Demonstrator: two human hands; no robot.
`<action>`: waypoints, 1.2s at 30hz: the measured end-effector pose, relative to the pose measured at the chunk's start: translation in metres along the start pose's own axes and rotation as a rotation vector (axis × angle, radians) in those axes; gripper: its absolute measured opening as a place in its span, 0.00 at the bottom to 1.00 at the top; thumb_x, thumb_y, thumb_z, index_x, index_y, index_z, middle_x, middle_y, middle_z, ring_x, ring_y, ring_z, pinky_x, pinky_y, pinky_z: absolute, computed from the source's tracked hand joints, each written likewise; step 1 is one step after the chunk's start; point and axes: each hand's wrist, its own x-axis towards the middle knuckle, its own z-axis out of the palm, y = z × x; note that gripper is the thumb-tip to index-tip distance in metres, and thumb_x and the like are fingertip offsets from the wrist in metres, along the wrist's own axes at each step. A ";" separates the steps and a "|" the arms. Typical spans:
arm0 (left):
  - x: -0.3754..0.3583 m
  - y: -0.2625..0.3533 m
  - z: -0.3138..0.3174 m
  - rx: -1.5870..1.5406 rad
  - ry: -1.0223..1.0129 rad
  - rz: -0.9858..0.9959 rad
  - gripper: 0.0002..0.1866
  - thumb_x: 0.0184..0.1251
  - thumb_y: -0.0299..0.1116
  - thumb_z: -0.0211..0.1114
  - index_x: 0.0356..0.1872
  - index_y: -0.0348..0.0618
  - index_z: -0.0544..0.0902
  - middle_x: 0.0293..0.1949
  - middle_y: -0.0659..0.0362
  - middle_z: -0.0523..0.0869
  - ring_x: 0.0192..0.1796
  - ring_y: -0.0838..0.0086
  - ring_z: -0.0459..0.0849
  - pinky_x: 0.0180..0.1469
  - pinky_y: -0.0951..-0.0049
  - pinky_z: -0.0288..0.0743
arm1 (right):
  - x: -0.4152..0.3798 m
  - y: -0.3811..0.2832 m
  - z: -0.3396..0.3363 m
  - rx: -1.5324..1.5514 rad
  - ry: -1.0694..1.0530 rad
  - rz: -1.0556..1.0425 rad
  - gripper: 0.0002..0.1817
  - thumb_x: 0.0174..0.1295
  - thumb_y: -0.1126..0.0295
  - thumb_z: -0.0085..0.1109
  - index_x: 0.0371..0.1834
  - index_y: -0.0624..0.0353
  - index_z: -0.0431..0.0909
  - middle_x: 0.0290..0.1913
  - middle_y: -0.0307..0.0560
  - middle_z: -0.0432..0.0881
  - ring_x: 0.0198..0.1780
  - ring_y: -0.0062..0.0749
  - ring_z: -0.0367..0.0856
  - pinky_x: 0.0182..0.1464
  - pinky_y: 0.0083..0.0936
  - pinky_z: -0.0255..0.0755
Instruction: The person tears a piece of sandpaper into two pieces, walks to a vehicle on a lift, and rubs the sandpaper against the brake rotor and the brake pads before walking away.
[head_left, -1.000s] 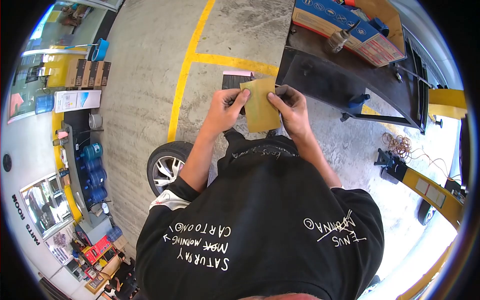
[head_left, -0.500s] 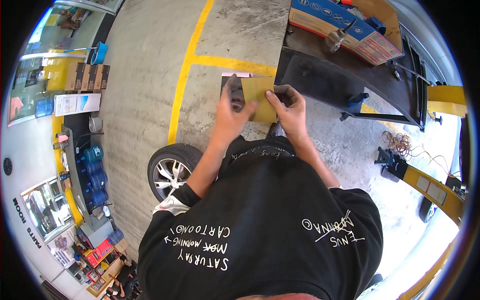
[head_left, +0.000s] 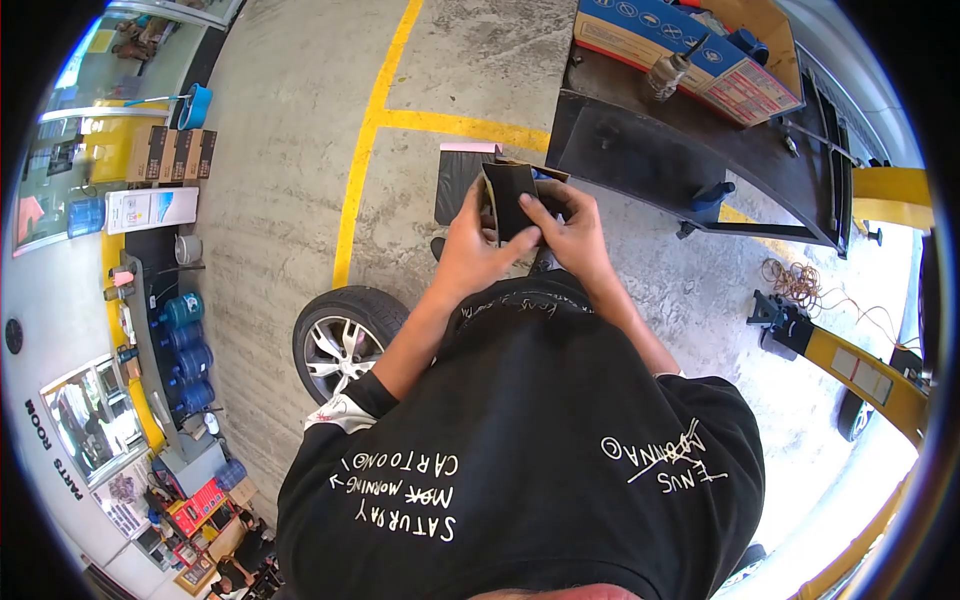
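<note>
Yellow lines across grey concrete floor (head_left: 280, 150).

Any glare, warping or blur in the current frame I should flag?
Head view: strong fisheye warping, the black bench bowing and the corners black; head view: floor at the right blown out to near white; head view: left hand and right hand fairly clear, but the dark sheet they hold shows little detail.

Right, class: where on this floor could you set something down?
Widest: concrete between the long yellow line and blue water jugs, beyond the wheel. Another: between that line, its crossbar and the black bench. Crowded: around left hand and right hand, with the sheet and pink-edged black item; also the bench's box and bottle.
</note>
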 end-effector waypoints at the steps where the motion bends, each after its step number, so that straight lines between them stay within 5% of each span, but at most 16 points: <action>1: -0.001 -0.001 -0.001 -0.126 -0.001 0.064 0.41 0.59 0.39 0.72 0.68 0.32 0.61 0.59 0.49 0.74 0.54 0.68 0.79 0.52 0.72 0.77 | 0.000 0.000 -0.001 0.047 0.031 -0.015 0.13 0.63 0.69 0.64 0.43 0.70 0.81 0.36 0.41 0.84 0.38 0.18 0.79 0.42 0.17 0.74; 2: -0.002 -0.002 -0.008 -0.127 -0.004 0.065 0.41 0.59 0.39 0.72 0.68 0.32 0.61 0.59 0.49 0.74 0.54 0.68 0.79 0.52 0.72 0.77 | 0.001 -0.001 -0.002 0.093 0.063 -0.031 0.13 0.63 0.69 0.64 0.43 0.70 0.81 0.37 0.41 0.84 0.38 0.18 0.79 0.42 0.17 0.74; 4: -0.007 -0.005 -0.030 -0.561 0.029 -0.361 0.33 0.67 0.37 0.63 0.68 0.34 0.61 0.60 0.50 0.74 0.57 0.68 0.78 0.55 0.71 0.76 | 0.004 -0.002 -0.010 0.216 0.063 0.038 0.13 0.63 0.69 0.64 0.45 0.68 0.81 0.38 0.41 0.85 0.39 0.18 0.80 0.44 0.17 0.74; 9: -0.004 -0.003 -0.035 -0.901 0.060 -0.298 0.30 0.69 0.35 0.62 0.67 0.34 0.62 0.57 0.50 0.76 0.55 0.70 0.79 0.53 0.70 0.78 | 0.002 -0.004 -0.015 0.720 -0.088 0.230 0.12 0.65 0.70 0.61 0.47 0.66 0.80 0.42 0.42 0.85 0.43 0.22 0.82 0.49 0.19 0.75; 11: 0.000 -0.008 -0.025 -0.458 0.233 -0.065 0.24 0.68 0.31 0.64 0.61 0.34 0.68 0.53 0.50 0.79 0.52 0.72 0.81 0.48 0.75 0.79 | 0.002 -0.005 -0.014 0.806 -0.097 0.248 0.12 0.65 0.71 0.60 0.47 0.66 0.80 0.42 0.42 0.85 0.43 0.22 0.82 0.49 0.20 0.75; 14: 0.002 -0.015 -0.030 -0.177 0.271 -0.063 0.18 0.67 0.28 0.64 0.55 0.33 0.73 0.48 0.49 0.82 0.49 0.74 0.81 0.44 0.79 0.78 | 0.002 -0.004 -0.010 0.695 -0.121 0.194 0.11 0.65 0.71 0.60 0.47 0.66 0.81 0.42 0.44 0.85 0.44 0.23 0.82 0.50 0.21 0.75; 18: -0.001 -0.002 -0.021 -0.408 0.149 -0.051 0.18 0.71 0.33 0.61 0.55 0.31 0.76 0.44 0.53 0.84 0.42 0.79 0.81 0.41 0.80 0.76 | 0.000 -0.005 -0.003 0.560 -0.132 0.139 0.12 0.64 0.71 0.62 0.47 0.67 0.81 0.41 0.44 0.85 0.43 0.23 0.81 0.49 0.20 0.74; 23: -0.006 0.006 -0.016 -0.231 0.007 -0.009 0.19 0.73 0.37 0.59 0.52 0.29 0.78 0.39 0.59 0.86 0.39 0.84 0.79 0.41 0.81 0.75 | 0.001 -0.007 0.005 0.095 -0.061 -0.033 0.14 0.61 0.71 0.65 0.46 0.68 0.81 0.38 0.41 0.85 0.39 0.19 0.79 0.44 0.18 0.72; 25: -0.006 0.005 -0.018 -0.296 0.033 -0.072 0.17 0.72 0.37 0.60 0.48 0.29 0.80 0.37 0.61 0.86 0.38 0.84 0.79 0.42 0.81 0.75 | 0.002 -0.013 0.011 -0.165 0.221 -0.273 0.13 0.58 0.72 0.68 0.42 0.68 0.80 0.37 0.39 0.84 0.37 0.16 0.77 0.41 0.17 0.71; 29: -0.003 0.008 -0.020 -0.328 0.075 -0.073 0.15 0.72 0.38 0.60 0.40 0.31 0.83 0.29 0.65 0.84 0.31 0.87 0.77 0.32 0.82 0.71 | 0.003 -0.011 0.003 -0.028 0.093 -0.130 0.12 0.56 0.71 0.70 0.38 0.66 0.80 0.36 0.37 0.83 0.37 0.14 0.76 0.40 0.16 0.71; 31: 0.000 0.007 -0.031 -0.097 0.018 -0.137 0.17 0.72 0.38 0.60 0.31 0.32 0.82 0.21 0.68 0.79 0.24 0.89 0.70 0.24 0.81 0.62 | 0.002 -0.005 0.000 0.121 -0.051 0.028 0.11 0.56 0.71 0.70 0.37 0.65 0.80 0.35 0.37 0.82 0.37 0.15 0.77 0.40 0.16 0.71; 36: 0.006 0.009 -0.031 0.020 0.177 -0.037 0.20 0.71 0.38 0.61 0.21 0.32 0.77 0.16 0.70 0.71 0.21 0.89 0.64 0.21 0.79 0.55 | 0.004 -0.006 -0.001 0.227 -0.095 0.075 0.10 0.57 0.71 0.69 0.37 0.64 0.81 0.34 0.37 0.82 0.36 0.16 0.78 0.41 0.15 0.72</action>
